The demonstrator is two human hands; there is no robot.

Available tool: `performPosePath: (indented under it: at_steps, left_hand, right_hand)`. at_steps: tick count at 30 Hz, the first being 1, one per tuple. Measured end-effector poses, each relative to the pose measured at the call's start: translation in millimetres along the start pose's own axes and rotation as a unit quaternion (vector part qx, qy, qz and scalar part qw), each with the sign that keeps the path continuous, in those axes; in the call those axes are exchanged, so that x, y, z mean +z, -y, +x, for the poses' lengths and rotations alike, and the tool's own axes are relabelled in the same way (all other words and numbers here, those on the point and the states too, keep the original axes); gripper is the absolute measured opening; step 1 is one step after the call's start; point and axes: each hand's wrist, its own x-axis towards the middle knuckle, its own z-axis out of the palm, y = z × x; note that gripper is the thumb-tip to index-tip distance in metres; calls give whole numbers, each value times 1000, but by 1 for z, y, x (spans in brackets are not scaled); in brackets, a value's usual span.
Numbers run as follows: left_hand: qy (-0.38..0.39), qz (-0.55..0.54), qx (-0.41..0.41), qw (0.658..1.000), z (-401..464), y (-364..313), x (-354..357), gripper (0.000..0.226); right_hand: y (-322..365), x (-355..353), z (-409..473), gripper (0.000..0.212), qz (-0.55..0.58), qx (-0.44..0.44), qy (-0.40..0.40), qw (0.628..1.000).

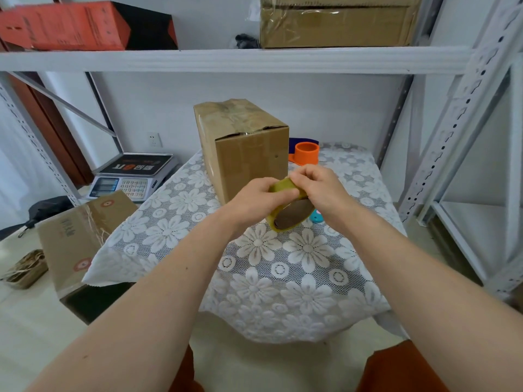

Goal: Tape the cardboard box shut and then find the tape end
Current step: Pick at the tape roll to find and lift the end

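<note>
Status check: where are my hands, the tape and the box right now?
Left hand and right hand both grip tape roll. Cardboard box behind, flaps taped. Nothing in the way.

The cardboard box (243, 148) is plain brown. The tape roll (288, 206) is yellowish-olive with a brown core. The tablecloth (283, 267) is white lace patterned with daisy-like flowers and rings over grey. The tape dispenser (306, 153) is orange. On the white shelf (226, 59) sits a red-and-black box (85, 25).
</note>
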Motion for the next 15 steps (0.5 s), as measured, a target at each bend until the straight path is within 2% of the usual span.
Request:
performPosePath:
  at_steps: [2,5,8,12,15]
  left_hand:
    - [3,-26,-4,1000,1,1,-2,12]
    - [19,-52,-3,998,0,4,-4,10]
    - [52,-112,-2,992,-3,4,-1,9]
    - [2,-105,11,994,-3,2,4,14]
    - [-33,-91,12,995,-2,2,7,14]
  right_hand:
    - [1,1,-1,19,2,-7,2,1000]
    - [4,0,-2,25,31,-20,-14,999]
    - [4,-2,-2,14,70,-30,-31,997]
    - [1,2,-1,3,48,-45,-58,996]
    - [1,2,-1,6,28,-49,-65,996]
